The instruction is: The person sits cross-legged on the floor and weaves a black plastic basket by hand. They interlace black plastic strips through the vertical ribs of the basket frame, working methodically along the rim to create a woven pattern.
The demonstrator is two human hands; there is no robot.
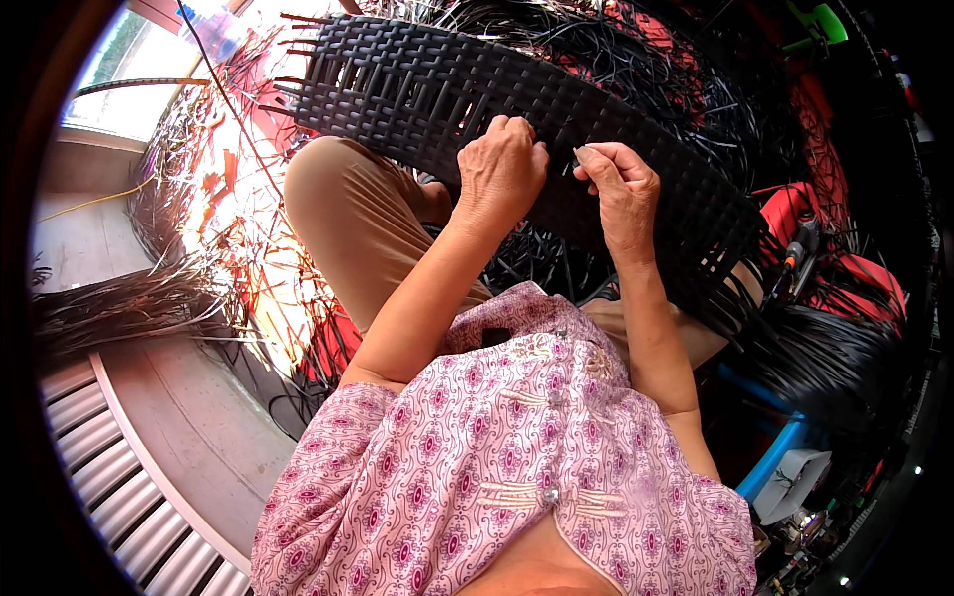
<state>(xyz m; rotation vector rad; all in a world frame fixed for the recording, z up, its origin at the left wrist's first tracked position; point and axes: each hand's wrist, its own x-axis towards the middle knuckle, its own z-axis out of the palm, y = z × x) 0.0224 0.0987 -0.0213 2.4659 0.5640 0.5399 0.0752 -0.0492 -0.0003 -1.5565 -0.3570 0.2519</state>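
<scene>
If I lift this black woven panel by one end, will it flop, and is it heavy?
The black woven panel would probably bend a little rather than flop, as its weave interlocks along its length. It's likely light for its size, since gaps show in parts. The loose strip ends jutting from its left end might snag.

Upper left: bright window [134,55], clear bottle [214,32] near it. Left edge: thin yellow cord [97,205] across a pale surface [94,238]. Lower left: row of white slats [127,502]. Upper right: green plastic piece [824,24] — kind unclear. Right: tool [795,255] with orange band. Lower right: white box [792,484] — just beside a blue bar [775,459].
</scene>
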